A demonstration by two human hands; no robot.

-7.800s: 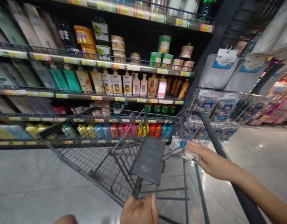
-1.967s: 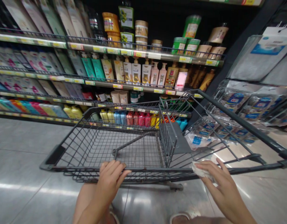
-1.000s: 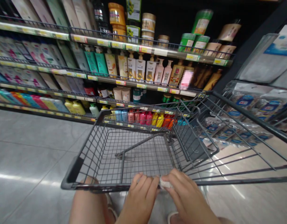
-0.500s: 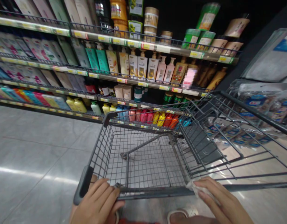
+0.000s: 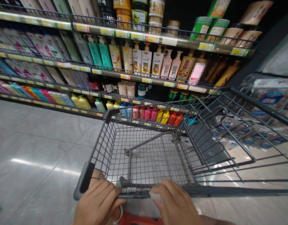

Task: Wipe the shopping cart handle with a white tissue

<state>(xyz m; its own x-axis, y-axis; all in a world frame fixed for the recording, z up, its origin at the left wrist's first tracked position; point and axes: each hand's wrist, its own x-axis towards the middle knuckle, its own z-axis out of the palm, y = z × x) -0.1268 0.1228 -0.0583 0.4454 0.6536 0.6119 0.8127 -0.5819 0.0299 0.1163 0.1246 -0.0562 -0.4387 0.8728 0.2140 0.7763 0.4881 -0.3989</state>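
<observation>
A dark grey wire shopping cart (image 5: 104, 142) stands in front of me with nothing in its basket. My left hand (image 5: 98, 203) curls over the cart's near rim, close to the left corner, fingers wrapped on the bar. My right hand (image 5: 174, 204) rests on the same rim further right, fingers closed over a small white wipe (image 5: 155, 197) pressed against the bar. The folded child seat flap (image 5: 204, 145) sits inside at the right.
Store shelves (image 5: 144, 79) of shampoo bottles, jars and coloured small bottles run across the back. A rack of bagged goods (image 5: 267, 103) hangs at the right. Grey tiled floor (image 5: 36, 150) lies to the left. Something red (image 5: 139, 219) shows under the cart rim.
My right hand has slid left along the rim with the wipe, closer to my left hand. The left hand keeps its hold on the corner. The view has moved slightly nearer the shelves.
</observation>
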